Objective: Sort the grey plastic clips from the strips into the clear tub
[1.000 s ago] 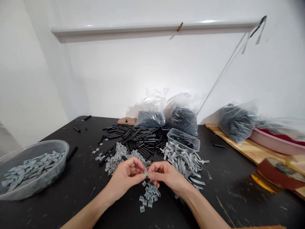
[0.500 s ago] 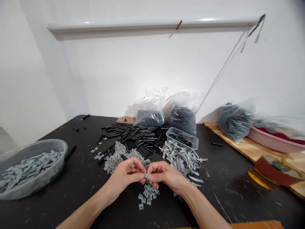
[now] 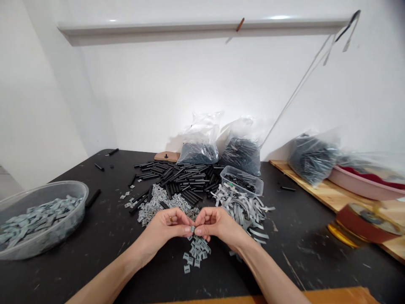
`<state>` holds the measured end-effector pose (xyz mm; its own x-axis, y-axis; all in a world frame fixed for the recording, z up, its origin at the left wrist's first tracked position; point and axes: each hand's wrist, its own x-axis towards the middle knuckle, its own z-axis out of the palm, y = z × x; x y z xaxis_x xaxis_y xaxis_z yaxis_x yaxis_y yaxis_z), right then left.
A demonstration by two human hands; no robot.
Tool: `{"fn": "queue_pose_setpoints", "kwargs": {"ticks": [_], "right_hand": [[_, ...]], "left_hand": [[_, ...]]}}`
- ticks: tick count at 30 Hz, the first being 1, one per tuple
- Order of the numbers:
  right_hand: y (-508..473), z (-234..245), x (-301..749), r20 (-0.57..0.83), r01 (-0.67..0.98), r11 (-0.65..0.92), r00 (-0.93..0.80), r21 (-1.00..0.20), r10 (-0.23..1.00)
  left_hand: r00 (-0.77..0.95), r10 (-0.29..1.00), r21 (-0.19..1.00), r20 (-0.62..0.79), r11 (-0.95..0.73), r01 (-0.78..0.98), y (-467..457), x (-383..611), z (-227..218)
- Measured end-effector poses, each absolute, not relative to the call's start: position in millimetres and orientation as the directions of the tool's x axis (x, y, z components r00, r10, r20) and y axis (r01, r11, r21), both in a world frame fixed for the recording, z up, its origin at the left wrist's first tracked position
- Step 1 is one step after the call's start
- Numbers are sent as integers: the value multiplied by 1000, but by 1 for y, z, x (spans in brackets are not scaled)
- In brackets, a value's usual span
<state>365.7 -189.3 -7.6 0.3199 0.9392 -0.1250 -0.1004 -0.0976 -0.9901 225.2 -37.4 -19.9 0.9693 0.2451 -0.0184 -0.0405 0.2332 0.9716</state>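
Note:
My left hand point(image 3: 166, 230) and my right hand point(image 3: 218, 226) meet above the black table, with a small grey plastic piece point(image 3: 192, 229) pinched between their fingertips. Its exact shape is mostly hidden by my fingers. Directly below my hands lies a loose heap of similar grey pieces point(image 3: 196, 251). Behind my left hand are more grey pieces point(image 3: 155, 207) beside a large pile of black rods point(image 3: 180, 181). Grey strips point(image 3: 240, 211) lie heaped just beyond my right hand.
A clear bowl of grey pieces point(image 3: 44, 185) stands at the left. A clear tub point(image 3: 242, 180) holds black rods. Plastic bags of black rods point(image 3: 199, 147) lean by the wall. On a wooden board point(image 3: 316, 190) at the right are a pink basin point(image 3: 363, 189) and a blurred red roll point(image 3: 363, 223).
My fingertips have drawn closer around the grey piece. The whole scene sits slightly higher and further left in the view as my head moves.

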Motion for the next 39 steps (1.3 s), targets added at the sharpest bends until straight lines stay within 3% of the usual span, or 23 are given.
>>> {"fn": "queue_pose_setpoints", "kwargs": {"ticks": [13, 21, 29, 35, 39], "right_hand": [[-183, -7, 358, -62, -82, -29, 431, -996, 900], [-195, 5, 369, 5, -17, 11, 309, -1000, 951], [-195, 2, 369, 46, 22, 42, 262, -999, 964], [-198, 5, 370, -84, 18, -87, 130, -996, 988], [-198, 4, 370, -124, 4, -126, 155, -992, 980]], "left_hand": [[966, 252, 976, -63, 218, 7, -40, 224, -12], [950, 304, 958, -75, 287, -17, -36, 226, -22], [962, 259, 938, -84, 346, -11, -37, 224, -19], [970, 230, 944, -84, 329, 4, -39, 224, -21], [976, 210, 947, -65, 321, -5, -40, 223, -21]]}}
